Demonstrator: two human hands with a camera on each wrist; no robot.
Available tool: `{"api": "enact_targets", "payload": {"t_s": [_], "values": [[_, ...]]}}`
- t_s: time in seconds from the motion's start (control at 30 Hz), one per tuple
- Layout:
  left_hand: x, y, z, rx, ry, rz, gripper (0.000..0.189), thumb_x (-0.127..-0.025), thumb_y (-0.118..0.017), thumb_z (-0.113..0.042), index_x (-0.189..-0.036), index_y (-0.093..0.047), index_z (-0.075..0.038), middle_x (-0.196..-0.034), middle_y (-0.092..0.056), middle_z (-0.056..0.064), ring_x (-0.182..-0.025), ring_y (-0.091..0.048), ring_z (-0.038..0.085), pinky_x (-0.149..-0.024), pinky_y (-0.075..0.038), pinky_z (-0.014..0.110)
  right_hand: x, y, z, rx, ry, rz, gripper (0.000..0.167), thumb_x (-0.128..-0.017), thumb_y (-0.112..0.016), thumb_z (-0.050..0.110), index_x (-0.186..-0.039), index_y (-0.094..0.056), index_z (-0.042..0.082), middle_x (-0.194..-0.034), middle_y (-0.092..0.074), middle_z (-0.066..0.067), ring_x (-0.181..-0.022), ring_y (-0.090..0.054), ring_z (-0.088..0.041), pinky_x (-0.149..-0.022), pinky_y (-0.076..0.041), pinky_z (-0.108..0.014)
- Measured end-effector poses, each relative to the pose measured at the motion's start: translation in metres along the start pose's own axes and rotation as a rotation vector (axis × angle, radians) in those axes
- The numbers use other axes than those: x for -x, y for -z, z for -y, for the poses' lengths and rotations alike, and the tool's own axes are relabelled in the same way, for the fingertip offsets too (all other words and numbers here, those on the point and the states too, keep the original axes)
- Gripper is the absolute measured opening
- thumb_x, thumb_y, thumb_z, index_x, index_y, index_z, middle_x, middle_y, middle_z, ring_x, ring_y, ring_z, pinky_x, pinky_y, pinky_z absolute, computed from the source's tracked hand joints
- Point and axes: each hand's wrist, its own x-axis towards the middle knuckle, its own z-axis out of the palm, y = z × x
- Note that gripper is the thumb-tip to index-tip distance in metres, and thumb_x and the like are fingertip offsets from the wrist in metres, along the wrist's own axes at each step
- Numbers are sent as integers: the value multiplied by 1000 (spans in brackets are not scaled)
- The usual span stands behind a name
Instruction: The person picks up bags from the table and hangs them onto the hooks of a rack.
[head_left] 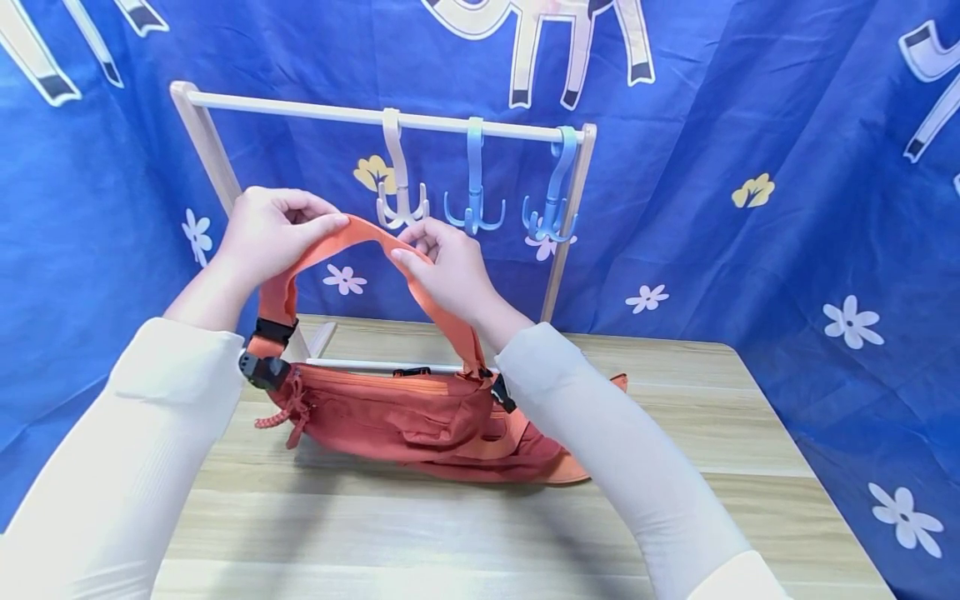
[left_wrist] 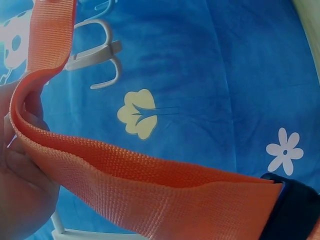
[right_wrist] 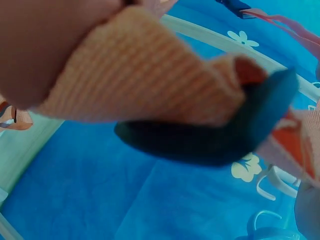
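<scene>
A red waist bag (head_left: pixel 390 417) with orange trim is low over the table, its orange strap (head_left: pixel 453 325) raised in an arch. My left hand (head_left: pixel 270 237) pinches the strap near the top left of the arch; in the left wrist view the webbing (left_wrist: pixel 150 172) bends round beside the fingers. On the other side of the arch, my right hand (head_left: pixel 450 271) pinches the strap between thumb and fingers. Black buckles (head_left: pixel 276 332) sit at the strap's ends. A zipper cord (head_left: pixel 296 408) dangles at the bag's left end. An orange-edged red panel (head_left: pixel 555 467) extends to the right.
Behind the bag stands a rack with a white rail (head_left: pixel 300 106) and wooden posts. From the rail hang a pale hook (head_left: pixel 401 196), a light blue hook (head_left: pixel 474 196) and a darker blue hook (head_left: pixel 553 204). Blue patterned cloth (head_left: pixel 697 208) surrounds the wooden table (head_left: pixel 720 433).
</scene>
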Motion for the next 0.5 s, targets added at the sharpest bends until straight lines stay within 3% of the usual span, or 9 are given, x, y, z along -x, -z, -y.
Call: {"api": "enact_targets", "payload": {"t_s": [0.5], "values": [[-26, 0, -15, 6, 57, 3, 44, -84, -70, -44, -107, -73, -6, -75, -65, -4, -72, -55, 15, -58, -42, 22, -14, 1, 5, 8, -6, -117, 16, -89, -68, 23, -101, -65, 12, -80, -55, -2, -72, -52, -15, -63, -44, -24]]}}
